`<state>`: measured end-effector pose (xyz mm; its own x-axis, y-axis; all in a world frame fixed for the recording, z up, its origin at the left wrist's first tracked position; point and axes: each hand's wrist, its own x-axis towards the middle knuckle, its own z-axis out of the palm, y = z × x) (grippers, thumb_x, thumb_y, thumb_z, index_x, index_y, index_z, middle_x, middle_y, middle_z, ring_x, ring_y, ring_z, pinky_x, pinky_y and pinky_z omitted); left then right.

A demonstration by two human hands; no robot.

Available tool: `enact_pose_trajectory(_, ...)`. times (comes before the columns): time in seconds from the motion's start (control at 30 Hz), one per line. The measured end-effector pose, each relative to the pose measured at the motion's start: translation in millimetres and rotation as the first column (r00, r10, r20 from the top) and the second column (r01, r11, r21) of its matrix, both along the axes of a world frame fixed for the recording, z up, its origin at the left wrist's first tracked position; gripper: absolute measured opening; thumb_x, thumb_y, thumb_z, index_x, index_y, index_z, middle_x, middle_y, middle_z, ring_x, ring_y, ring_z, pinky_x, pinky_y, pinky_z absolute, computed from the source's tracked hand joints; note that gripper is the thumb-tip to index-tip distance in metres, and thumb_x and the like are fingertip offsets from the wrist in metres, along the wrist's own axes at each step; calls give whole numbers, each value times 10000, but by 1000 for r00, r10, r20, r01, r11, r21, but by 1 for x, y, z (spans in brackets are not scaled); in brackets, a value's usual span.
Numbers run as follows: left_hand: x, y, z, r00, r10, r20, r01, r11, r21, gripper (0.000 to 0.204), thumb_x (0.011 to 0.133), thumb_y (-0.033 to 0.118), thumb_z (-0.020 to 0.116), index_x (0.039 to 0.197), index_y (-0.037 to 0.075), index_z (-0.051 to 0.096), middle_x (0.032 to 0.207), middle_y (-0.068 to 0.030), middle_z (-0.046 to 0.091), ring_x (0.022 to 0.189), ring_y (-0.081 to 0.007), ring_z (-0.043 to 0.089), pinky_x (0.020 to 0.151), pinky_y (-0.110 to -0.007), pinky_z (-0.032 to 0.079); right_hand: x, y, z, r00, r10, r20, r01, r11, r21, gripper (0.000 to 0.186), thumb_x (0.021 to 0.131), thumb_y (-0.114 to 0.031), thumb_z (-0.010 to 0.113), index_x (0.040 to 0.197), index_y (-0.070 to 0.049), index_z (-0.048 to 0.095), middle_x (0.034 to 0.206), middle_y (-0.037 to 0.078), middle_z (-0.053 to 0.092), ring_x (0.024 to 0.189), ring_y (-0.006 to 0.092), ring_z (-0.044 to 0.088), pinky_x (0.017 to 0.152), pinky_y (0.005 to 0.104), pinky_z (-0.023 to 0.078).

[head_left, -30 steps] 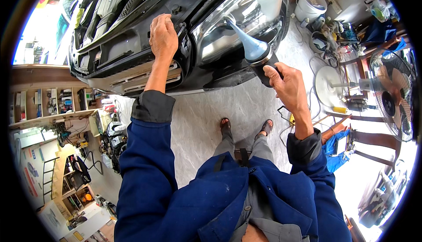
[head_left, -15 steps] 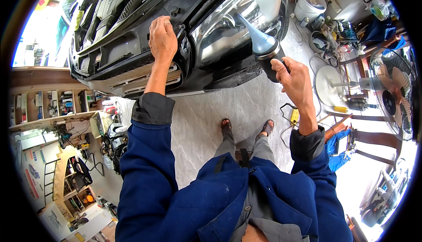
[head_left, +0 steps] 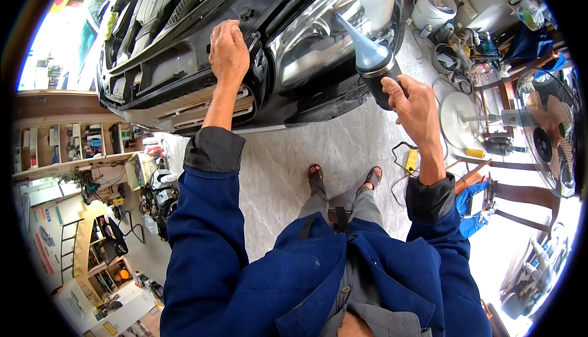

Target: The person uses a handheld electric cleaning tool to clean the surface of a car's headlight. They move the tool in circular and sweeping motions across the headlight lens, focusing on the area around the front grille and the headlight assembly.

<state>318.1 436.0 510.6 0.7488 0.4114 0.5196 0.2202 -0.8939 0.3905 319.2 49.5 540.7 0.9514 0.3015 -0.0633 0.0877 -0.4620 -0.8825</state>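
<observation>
A black cup [head_left: 378, 79] with a pale-blue, see-through cone spout [head_left: 365, 50] is held in my right hand [head_left: 419, 105]. My fingers and thumb wrap around its dark lower part. Its narrow tip points up and left, over or just in front of the car's clear headlight [head_left: 332, 27]; I cannot tell whether they touch. My left hand [head_left: 229, 52] lies on the black front panel [head_left: 195, 53] of the car, left of the headlight. Its fingers are slightly bent, close together, with nothing seen in them; the palm is hidden.
An open engine bay [head_left: 150, 9] lies beyond the panel. To the right stand a white bucket [head_left: 433, 7], a fan [head_left: 545, 132], a wooden chair [head_left: 527, 196] and a yellow power strip [head_left: 411, 160] with a cable on the floor. Shelves [head_left: 67, 144] and tools line the left side.
My right hand and the cup have shifted slightly to the right and up. The left hand stays on the panel, almost unmoved.
</observation>
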Motion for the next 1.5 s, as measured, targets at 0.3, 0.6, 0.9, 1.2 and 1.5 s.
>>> enact_pose_trajectory(0.3,2,1,-1,1000,7,1,-7,1000,4,295,1055,225,465,1168,68,689,1277,-124,669,1246,-339,589,1027,-467,483,-8,9,-5,997,70,16,-70,997,-26,415,1014,-357,689,835,17,663,638,59,595,556,126,534,512,304,433)
enact_pose_trajectory(0.6,2,1,-1,1000,11,2,-11,1000,4,280,1055,224,476,1165,80,689,1267,-121,670,1233,-337,595,1020,-468,488,-16,13,-9,990,141,29,-139,988,-68,376,1024,-336,686,878,11,693,647,10,579,513,70,506,433,248,412)
enact_pose_trajectory(0.9,0,-2,0,1000,16,6,-16,1000,-5,282,1058,225,477,1173,79,689,1272,-118,670,1244,-338,587,1024,-469,485,-29,25,-17,976,204,80,-196,976,-100,367,1023,-320,687,881,18,689,643,39,589,526,92,518,474,276,407)
enact_pose_trajectory(1.2,1,1,-2,1000,-7,18,8,1000,-11,280,1054,228,485,1166,76,690,1275,-117,669,1246,-337,587,1027,-465,483,-40,38,-20,955,273,113,-255,955,-150,329,1012,-292,692,913,21,709,639,82,577,549,145,518,517,319,407)
enact_pose_trajectory(1.5,1,0,0,1000,14,-1,-14,1000,-5,312,1057,229,450,1171,73,694,1283,-115,670,1254,-335,585,1035,-468,475,-40,34,-23,965,254,69,-247,964,-103,314,1010,-287,698,920,13,715,643,66,580,536,121,525,500,300,413)
